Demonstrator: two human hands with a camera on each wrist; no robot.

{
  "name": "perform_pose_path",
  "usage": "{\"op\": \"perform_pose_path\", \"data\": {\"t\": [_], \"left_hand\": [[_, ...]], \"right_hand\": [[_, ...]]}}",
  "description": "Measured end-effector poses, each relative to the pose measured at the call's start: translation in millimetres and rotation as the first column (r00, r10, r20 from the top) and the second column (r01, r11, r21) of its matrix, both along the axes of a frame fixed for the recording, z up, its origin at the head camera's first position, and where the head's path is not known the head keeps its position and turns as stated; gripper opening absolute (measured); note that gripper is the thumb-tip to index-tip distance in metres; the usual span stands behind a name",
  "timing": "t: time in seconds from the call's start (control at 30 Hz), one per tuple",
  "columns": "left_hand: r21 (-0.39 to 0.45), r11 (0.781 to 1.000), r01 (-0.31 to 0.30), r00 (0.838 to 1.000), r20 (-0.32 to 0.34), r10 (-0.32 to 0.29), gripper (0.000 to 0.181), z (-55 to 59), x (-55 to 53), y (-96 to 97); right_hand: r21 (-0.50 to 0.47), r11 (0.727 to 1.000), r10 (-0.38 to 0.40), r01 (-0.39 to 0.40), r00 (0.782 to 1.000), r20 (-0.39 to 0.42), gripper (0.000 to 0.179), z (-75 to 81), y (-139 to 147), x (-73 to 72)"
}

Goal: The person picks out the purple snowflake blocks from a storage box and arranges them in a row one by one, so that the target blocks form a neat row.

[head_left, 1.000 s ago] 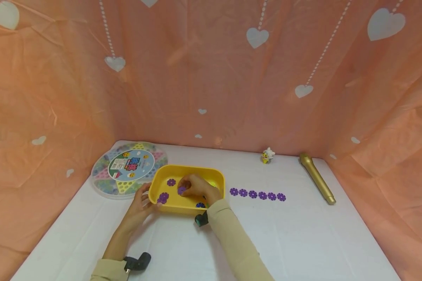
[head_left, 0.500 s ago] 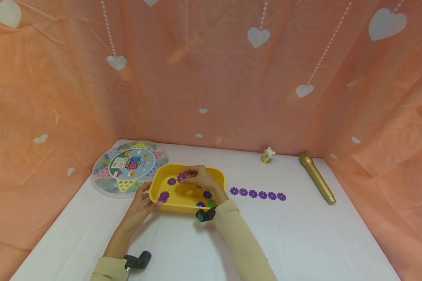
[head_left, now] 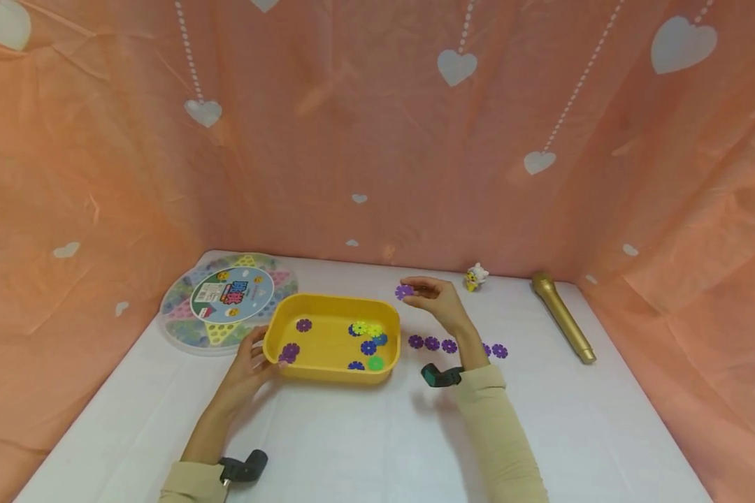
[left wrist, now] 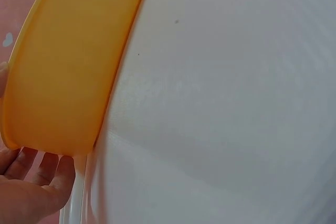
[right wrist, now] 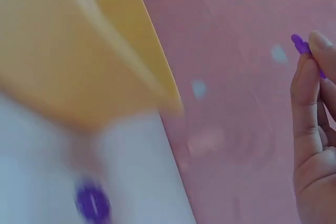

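Observation:
My left hand (head_left: pixel 249 367) holds the left end of a yellow plastic bin (head_left: pixel 333 376). Its thumb is at the rim and its fingers lie against the end wall (left wrist: pixel 47 148) in the left wrist view. Beyond the bin's right end, my right hand (head_left: pixel 440 305) pinches a purple snowflake disc (head_left: pixel 403 292) between thumb and fingers, raised above the table. Inside the bin lie purple discs (head_left: pixel 304 325) at the left, with blue (head_left: pixel 368 348), yellow and green (head_left: pixel 375 363) ones at the right. A row of purple discs (head_left: pixel 432 344) runs rightward from the bin, partly hidden by my right wrist.
A round Chinese checkers box (head_left: pixel 226 300) lies behind the bin at the left. Towards the back right are a small white-and-yellow figurine (head_left: pixel 476 277) and a gold microphone (head_left: pixel 565 320). Pink cloth with hearts encloses the white table (head_left: pixel 352 440).
My right hand has lifted the purple disc out of the bin and carried it right, past the bin's right end. My left hand has stayed on the bin.

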State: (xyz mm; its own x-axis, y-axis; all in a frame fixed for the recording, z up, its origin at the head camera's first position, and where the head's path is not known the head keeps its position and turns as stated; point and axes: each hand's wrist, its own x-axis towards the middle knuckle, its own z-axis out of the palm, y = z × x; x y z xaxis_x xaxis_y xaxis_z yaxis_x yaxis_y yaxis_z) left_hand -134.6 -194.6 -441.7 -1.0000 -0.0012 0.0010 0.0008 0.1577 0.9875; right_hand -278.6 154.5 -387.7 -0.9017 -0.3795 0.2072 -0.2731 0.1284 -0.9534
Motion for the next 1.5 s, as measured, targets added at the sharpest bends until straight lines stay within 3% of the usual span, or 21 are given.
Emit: {"op": "perform_pose_path", "data": {"t": [0.17, 0.33, 0.57, 0.7, 0.8, 1.13, 1.33, 1.5], "left_hand": [[-0.02, 1.0, 0.0, 1.0, -0.013, 0.0, 0.08, -1.7, -1.4, 0.3], [-0.029, 1.0, -0.001, 1.0, -0.014, 0.001, 0.081, -3.7, -1.3, 0.6], [-0.007, 1.0, -0.014, 1.0, 0.016, 0.015, 0.082, -5.4, -1.6, 0.9], [0.0, 1.0, -0.004, 1.0, 0.009, 0.004, 0.082, -6.1, -1.5, 0.6], [0.002, 1.0, -0.003, 1.0, 0.011, 0.003, 0.082, -5.5, -0.7, 0.4], [-0.014, 1.0, 0.003, 1.0, 0.023, -0.002, 0.082, -4.5, 0.2, -0.8], [-0.003, 1.0, 0.012, 1.0, 0.021, -0.012, 0.082, -5.1, 0.1, -1.1], [0.004, 1.0, 0.012, 1.0, 0.001, -0.012, 0.081, -4.7, 0.7, -0.5]], "right_hand": [[-0.012, 0.994, -0.11, 0.11, 0.994, -0.009, 0.041, -8.7, 61.9, 2.9], [0.043, 0.969, -0.245, 0.244, 0.969, 0.028, 0.045, -24.8, 120.1, 15.3], [0.203, 0.891, -0.427, 0.406, 0.902, 0.068, 0.053, -47.5, 174.6, 38.0], [0.301, 0.845, -0.501, 0.442, 0.851, 0.155, 0.052, -58.0, 193.5, 50.1], [0.369, 0.813, -0.531, 0.45, 0.833, 0.154, 0.051, -64.3, 200.9, 55.0], [0.516, 0.736, -0.45, 0.438, 0.886, -0.11, 0.038, -80.0, 202.9, 49.4], [0.558, 0.713, -0.411, 0.425, 0.898, -0.159, 0.037, -80.1, 200.0, 48.4], [0.564, 0.717, -0.386, 0.41, 0.907, -0.168, 0.035, -81.4, 199.3, 47.0]]}}
